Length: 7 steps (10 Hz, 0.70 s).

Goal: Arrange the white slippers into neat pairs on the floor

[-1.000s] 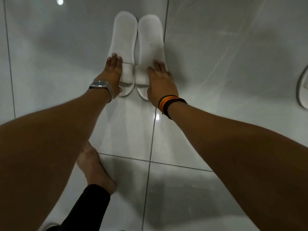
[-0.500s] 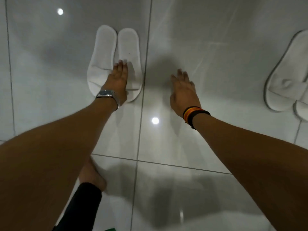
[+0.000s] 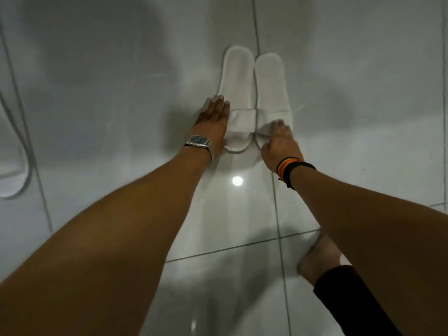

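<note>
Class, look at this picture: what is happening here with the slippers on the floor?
A person bends over a tiled floor squaring up a pair of white slippers. The left hand lies flat against the outer side of the left slipper; the right hand rests on the band of the right slipper. Another slipper lies at the left edge.

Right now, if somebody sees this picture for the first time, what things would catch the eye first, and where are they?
First, the pair of white slippers lying side by side on the glossy tiled floor, upper centre. The left hand lies flat against the pair's left side, with a silver wristwatch on that wrist; the right hand presses on the right slipper's strap. Another white slipper shows at the left edge.
</note>
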{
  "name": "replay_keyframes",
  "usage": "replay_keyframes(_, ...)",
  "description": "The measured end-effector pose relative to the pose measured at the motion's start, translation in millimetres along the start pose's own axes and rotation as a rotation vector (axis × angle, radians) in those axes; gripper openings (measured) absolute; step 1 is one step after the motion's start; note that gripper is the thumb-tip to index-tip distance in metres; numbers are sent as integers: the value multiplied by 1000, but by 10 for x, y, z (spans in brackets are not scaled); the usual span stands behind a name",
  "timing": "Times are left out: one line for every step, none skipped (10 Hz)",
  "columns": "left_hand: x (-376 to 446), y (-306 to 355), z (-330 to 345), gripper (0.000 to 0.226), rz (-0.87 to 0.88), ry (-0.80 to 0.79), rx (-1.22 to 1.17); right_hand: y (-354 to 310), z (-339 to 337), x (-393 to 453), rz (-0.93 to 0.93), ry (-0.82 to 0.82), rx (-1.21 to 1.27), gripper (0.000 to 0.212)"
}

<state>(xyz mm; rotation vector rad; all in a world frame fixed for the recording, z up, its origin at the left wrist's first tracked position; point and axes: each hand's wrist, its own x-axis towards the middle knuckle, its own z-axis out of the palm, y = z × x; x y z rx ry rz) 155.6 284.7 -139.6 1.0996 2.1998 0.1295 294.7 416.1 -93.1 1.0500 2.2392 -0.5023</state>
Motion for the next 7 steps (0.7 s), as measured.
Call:
replay_keyframes(320, 426, 229, 97, -20, -59, 67, 481, -43, 184, -59, -79, 41, 67)
replay_keyframes(446, 701, 365, 94, -24, -45, 70, 733, -99, 325, -58, -30, 100, 66)
replay_keyframes(603, 1205, 497, 93, -13, -25, 63, 1064, -248, 530, -28, 37, 131, 66)
replay_keyframes(747, 1497, 541, 92, -22, 6, 35, 1253, -365, 669, -22, 77, 146, 64)
replay_keyframes(888, 1710, 519, 93, -38, 21, 17, 1457, -511, 784, -29, 103, 174, 61)
replay_keyframes(894, 1732, 505, 94, -24, 32, 4, 1526, -589, 769, -17, 132, 220, 61)
replay_keyframes(756, 1654, 342, 94, -20, 149, -30, 1457, -560, 606, -3, 221, 292, 64)
